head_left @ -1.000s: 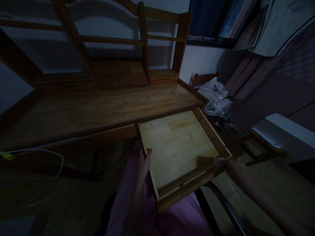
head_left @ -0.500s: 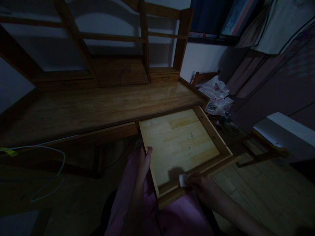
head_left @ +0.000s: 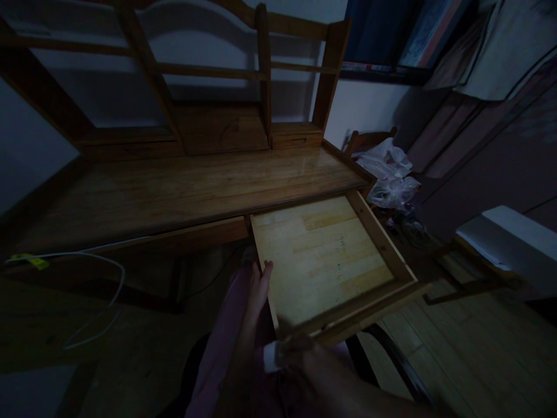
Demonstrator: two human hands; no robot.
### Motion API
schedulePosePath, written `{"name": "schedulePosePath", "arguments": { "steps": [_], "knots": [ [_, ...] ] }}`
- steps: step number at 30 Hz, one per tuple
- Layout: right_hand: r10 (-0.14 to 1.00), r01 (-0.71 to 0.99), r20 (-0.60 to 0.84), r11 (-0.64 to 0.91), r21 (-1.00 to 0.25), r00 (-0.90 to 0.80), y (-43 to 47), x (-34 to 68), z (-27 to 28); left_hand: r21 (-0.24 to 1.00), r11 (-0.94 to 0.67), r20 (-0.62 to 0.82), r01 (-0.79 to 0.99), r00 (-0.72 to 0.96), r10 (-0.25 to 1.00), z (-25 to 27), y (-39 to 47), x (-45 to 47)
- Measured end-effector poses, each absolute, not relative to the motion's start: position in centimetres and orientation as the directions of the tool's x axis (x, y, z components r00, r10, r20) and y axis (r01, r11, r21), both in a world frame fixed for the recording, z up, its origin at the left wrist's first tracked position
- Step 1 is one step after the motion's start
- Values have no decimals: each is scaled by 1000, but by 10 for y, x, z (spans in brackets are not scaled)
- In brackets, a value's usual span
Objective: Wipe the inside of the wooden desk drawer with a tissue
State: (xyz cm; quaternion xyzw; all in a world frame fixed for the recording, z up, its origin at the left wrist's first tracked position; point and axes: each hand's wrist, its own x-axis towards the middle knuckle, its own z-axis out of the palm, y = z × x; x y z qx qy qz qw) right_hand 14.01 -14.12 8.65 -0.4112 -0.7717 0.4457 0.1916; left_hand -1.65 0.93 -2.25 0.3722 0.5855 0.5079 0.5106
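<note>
A wooden drawer with a pale plank bottom is pulled out from the desk over my lap. My left hand is closed on its left side wall, thumb over the top edge and the other fingers mostly hidden outside. My right hand, blurred by motion, is at the near left corner of the drawer front. Between its fingers is a small white pad; whether it is sponge or folded cloth I cannot tell. Faint pen marks show on the drawer bottom.
Behind the drawer stretches the desk top, with a wooden shelf unit on it. A white cable hangs at the left. Plastic bags lie on a chair beyond the desk. A stool holding a white item stands right.
My right hand has moved left and toward me along the drawer front with the white pad, reaching the corner. My left hand stays on the side wall. The view has shifted slightly.
</note>
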Motion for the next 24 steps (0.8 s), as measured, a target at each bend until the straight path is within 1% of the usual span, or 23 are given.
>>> {"name": "schedulePosePath", "arguments": {
  "steps": [2,4,6,8,9,11,13,15,17,19,22,24],
  "knots": [
    [853,503,-72,234,-832,-516,-123,162,86,979,196,-203,-55,-209,957,-24,10,-17],
    [943,587,-18,192,-787,-333,-89,206,88,980,195,-200,-41,-207,958,-26,11,-16],
    [990,702,97,142,-698,-105,-46,267,91,975,217,-221,-45,-210,952,-26,12,-15],
    [959,822,259,56,-567,114,0,332,94,972,232,-237,-50,-225,945,-26,13,-13],
    [919,873,353,18,-487,178,21,360,95,971,232,-239,-58,-233,943,-25,14,-13],
    [883,937,456,61,-344,110,60,404,96,968,234,-249,-87,-239,939,-24,14,-11],
    [886,962,462,98,-255,32,94,426,97,961,242,-269,-134,-248,931,-23,15,-9],
    [907,976,418,137,-168,-55,126,431,98,953,240,-283,-188,-256,924,-23,15,-8],
    [928,984,344,173,-48,-146,153,425,99,943,239,-296,-232,-255,921,-22,14,-6],
    [940,977,266,209,41,-212,173,418,98,940,235,-295,-249,-243,924,-20,12,-6],
    [946,962,177,261,78,-271,189,413,91,950,203,-260,-236,-239,936,-15,10,-6],
    [942,951,139,293,100,-305,192,416,83,949,200,-260,-243,-246,934,-10,8,-5]
  ]
}}
